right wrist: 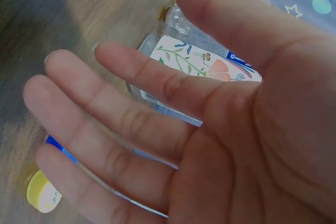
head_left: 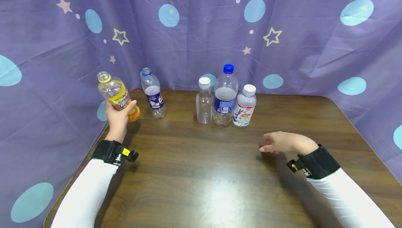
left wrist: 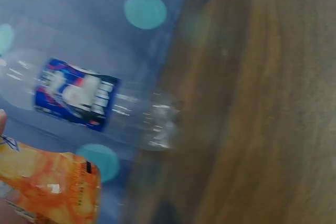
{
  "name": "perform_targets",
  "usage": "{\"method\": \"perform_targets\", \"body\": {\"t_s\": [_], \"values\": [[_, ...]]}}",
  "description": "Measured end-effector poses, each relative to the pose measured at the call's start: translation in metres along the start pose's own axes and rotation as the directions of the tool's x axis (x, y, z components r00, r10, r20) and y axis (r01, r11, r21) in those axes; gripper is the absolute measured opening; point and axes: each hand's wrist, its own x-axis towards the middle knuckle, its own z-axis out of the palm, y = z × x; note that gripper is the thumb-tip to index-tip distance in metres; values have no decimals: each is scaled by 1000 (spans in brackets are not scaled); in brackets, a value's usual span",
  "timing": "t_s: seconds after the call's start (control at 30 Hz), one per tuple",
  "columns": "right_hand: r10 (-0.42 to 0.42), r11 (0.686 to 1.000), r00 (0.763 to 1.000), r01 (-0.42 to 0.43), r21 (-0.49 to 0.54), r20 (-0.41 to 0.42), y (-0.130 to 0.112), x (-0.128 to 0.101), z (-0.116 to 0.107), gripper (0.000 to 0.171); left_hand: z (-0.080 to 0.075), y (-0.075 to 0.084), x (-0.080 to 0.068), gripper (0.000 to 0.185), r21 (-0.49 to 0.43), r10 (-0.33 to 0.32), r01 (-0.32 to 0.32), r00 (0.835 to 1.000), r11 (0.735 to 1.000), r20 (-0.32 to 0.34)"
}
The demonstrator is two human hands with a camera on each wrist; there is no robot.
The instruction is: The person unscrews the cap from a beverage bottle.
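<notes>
Left: a yellow-labelled bottle tilts at the far left corner of the bench, the left hand reaching forward, its grip clamped round the lower part; a Pepsi bottle stands just beside. A wide stretch of wood reaches to the right hand, wrist bent inward, grip relaxed, thumb and fingers apart. Three capped bottles line the far edge, near the curtain.

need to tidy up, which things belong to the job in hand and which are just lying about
Job: yellow-labelled bottle, in the left grip; probably the yellow cap near the right grip.
Apparently idle: Pepsi bottle, clear white-capped bottle, blue-capped bottle, floral bottle.
</notes>
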Motion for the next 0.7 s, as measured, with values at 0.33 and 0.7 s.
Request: {"method": "perform_targets", "body": {"t_s": [0.33,0.7], "values": [[-5,999,1000,5,32,2,3,1,0,24,1,-43,6,60,239,-226,215,974,947,22],[-15,999,1000,15,28,-4,7,0,1,22,2,-39,6,104,346,-230,196,971,918,59]]}}
